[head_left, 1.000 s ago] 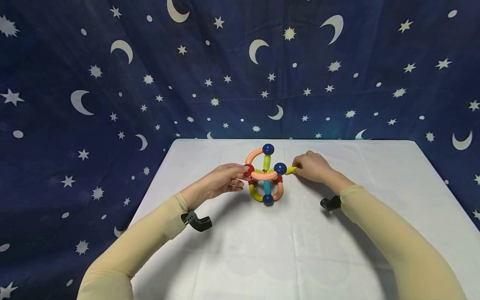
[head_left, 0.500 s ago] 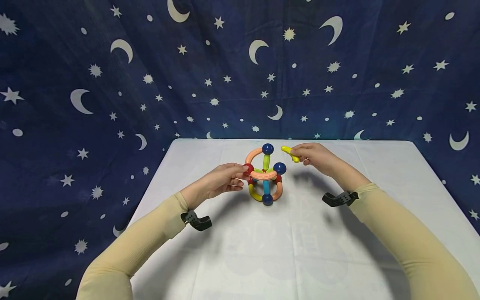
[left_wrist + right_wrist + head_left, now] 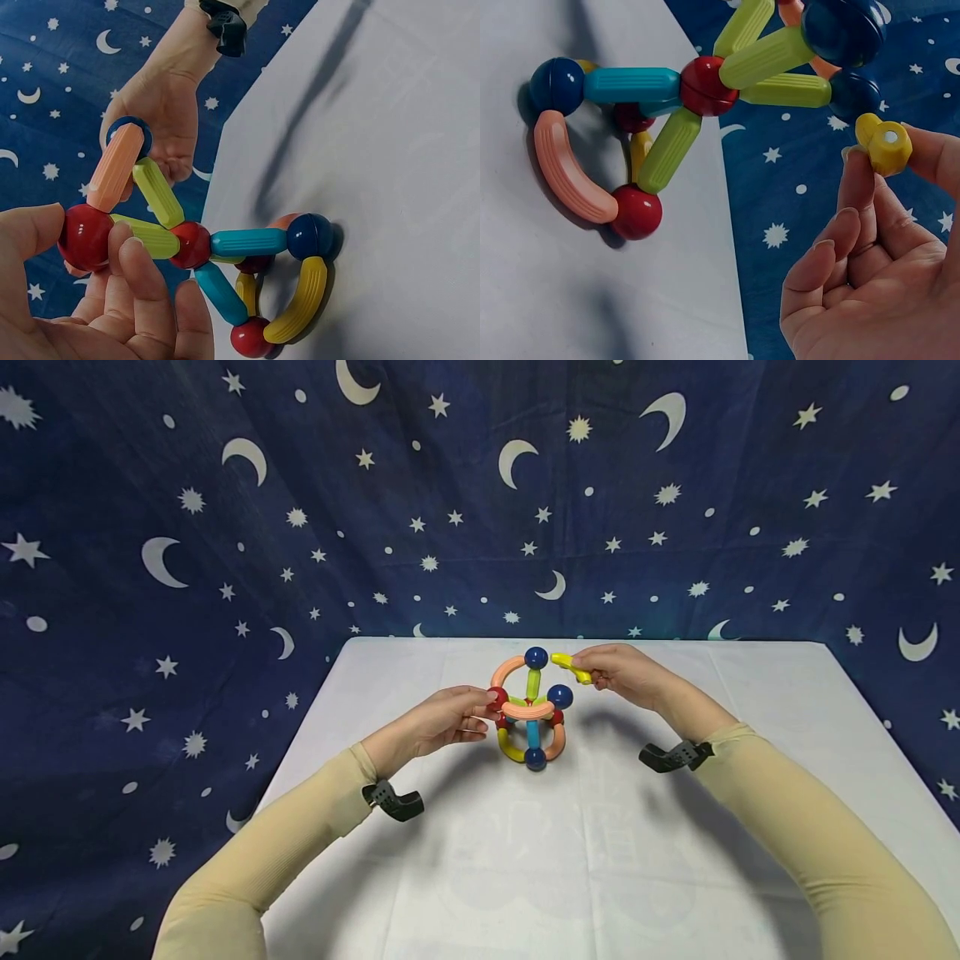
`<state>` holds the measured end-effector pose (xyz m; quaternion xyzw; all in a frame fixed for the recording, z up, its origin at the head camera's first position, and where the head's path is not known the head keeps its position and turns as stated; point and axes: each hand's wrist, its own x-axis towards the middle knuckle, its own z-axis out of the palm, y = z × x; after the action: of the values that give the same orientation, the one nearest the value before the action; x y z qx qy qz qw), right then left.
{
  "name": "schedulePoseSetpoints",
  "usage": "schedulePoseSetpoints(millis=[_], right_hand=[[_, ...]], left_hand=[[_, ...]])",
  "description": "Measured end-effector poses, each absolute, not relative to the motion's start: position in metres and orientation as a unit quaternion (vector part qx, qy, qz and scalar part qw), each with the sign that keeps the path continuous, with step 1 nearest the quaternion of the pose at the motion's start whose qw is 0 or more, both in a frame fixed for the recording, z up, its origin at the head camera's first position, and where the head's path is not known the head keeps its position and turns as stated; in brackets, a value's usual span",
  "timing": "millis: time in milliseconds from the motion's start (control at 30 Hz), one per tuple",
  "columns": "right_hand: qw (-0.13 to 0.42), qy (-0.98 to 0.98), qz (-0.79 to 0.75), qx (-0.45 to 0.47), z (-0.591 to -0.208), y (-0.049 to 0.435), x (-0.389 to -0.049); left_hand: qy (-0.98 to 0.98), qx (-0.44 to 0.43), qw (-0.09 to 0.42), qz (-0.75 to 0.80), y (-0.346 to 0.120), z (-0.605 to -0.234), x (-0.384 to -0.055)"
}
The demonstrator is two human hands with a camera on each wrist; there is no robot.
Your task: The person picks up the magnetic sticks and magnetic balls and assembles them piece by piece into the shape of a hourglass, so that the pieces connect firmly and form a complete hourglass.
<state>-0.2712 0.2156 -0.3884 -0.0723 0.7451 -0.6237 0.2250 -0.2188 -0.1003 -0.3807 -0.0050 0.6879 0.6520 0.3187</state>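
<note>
A structure of coloured magnetic rods and balls stands on the table. My left hand (image 3: 448, 722) pinches its red ball (image 3: 86, 238) at the upper left between thumb and fingers. To the right, my right hand (image 3: 626, 672) holds a curved yellow magnetic rod (image 3: 572, 668) between thumb and fingertips. One end of that rod points at the rear blue ball (image 3: 536, 658); whether they touch I cannot tell. Nearer the front sits another blue ball (image 3: 559, 697), joined to the red ball by a curved orange rod (image 3: 528, 712). Below, a central red ball (image 3: 709, 85) links green and blue rods.
A white cloth covers the table (image 3: 525, 860). Behind it and to the left hangs a dark blue curtain (image 3: 465, 485) with moons and stars. Each wrist wears a black camera mount, such as the left mount (image 3: 393, 802).
The right hand has lifted the yellow rod from beside the front blue ball, turned it, and brought it left toward the rear blue ball. The left hand stays on the red ball.
</note>
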Motion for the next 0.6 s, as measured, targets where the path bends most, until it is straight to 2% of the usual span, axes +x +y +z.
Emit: schedulePoseSetpoints(millis=[600], right_hand=[[0.258, 0.716, -0.647, -0.054, -0.3885, 0.2168, -0.2672]], left_hand=[[0.682, -0.003, 0.321, 0.657, -0.0990, -0.3829, -0.2201]])
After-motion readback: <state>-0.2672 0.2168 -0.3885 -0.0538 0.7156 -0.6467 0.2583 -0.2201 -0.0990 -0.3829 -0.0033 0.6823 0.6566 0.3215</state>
